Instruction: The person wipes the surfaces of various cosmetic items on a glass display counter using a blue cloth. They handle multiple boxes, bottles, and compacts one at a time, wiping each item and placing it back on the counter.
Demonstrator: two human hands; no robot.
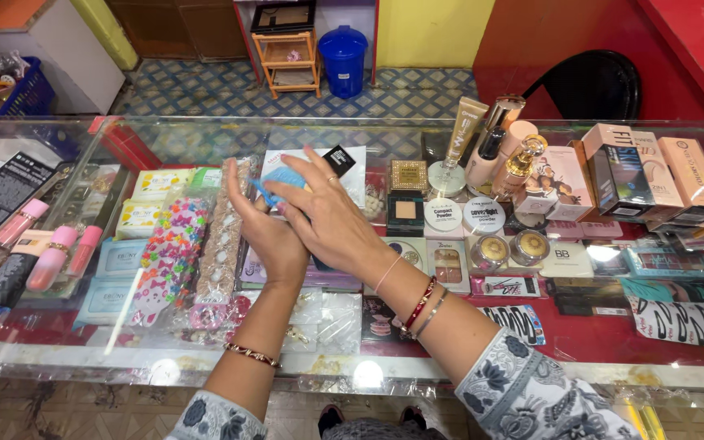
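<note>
The cloth (pixel 275 183) is light blue. The sleeves (pixel 531 391) carry a grey-and-white floral print (dark blue blossoms). The bangle (pixel 423 301) is red, the lip gloss tubes (pixel 50 257) pink, the bin (pixel 344 50) blue, the floor tiles (pixel 205 85) blue-and-white patterned.

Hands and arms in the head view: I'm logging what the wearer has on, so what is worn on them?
The left hand has a thin beaded bracelet at the wrist. The right hand has a finger ring, a pink thread, a red bangle and a metal bangle. Both sleeves are grey-white with a dark floral print.
</note>
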